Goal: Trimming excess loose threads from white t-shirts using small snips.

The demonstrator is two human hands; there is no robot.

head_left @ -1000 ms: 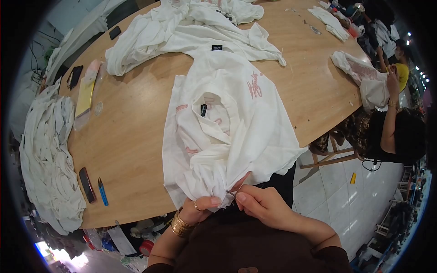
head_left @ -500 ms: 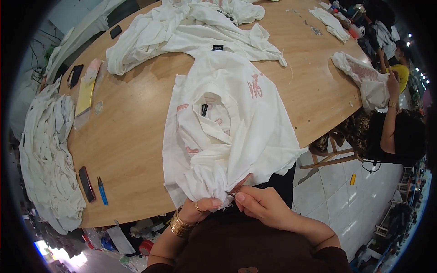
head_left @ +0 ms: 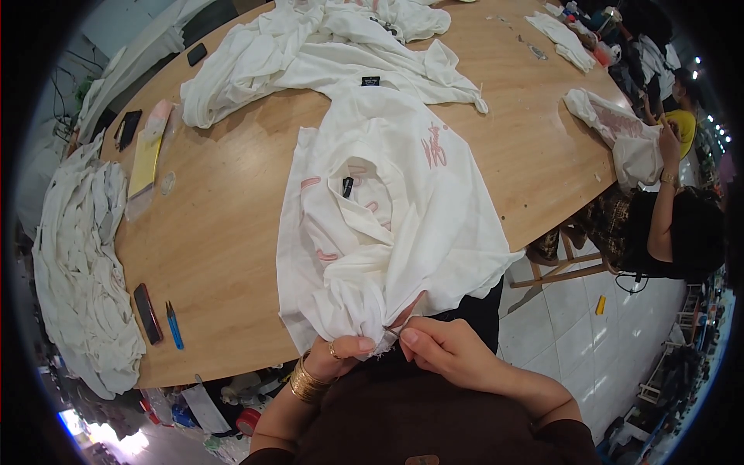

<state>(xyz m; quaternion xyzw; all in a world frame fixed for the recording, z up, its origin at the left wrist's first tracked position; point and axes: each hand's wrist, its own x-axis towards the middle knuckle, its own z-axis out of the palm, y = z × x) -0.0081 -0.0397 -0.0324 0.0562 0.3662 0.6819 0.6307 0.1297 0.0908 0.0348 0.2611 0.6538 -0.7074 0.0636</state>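
A white garment (head_left: 457,209) with pink embroidery lies over the table's near edge, its neck opening and a small black label facing up. Close to my body, my left hand (head_left: 337,355) is closed on a bunched, fraying edge of it, thumb on top. Right beside it, my right hand (head_left: 446,349) is closed in a pinch at the same edge. A small dark tip shows in front of its fingertips; what it belongs to is hidden by the fingers. A pink patch of the garment shows just above my right hand.
More white garments (head_left: 302,66) are heaped at the far side of the wooden table (head_left: 217,248). On the left lie a pile of white cloth (head_left: 81,271), blue thread snips (head_left: 173,325), a dark phone-like object (head_left: 148,314) and a yellow packet (head_left: 146,163). A seated co-worker (head_left: 666,232) handles white cloth at right.
Both hands stay nearly in place. My right fingertips and the fabric edge between the hands have shifted very slightly.
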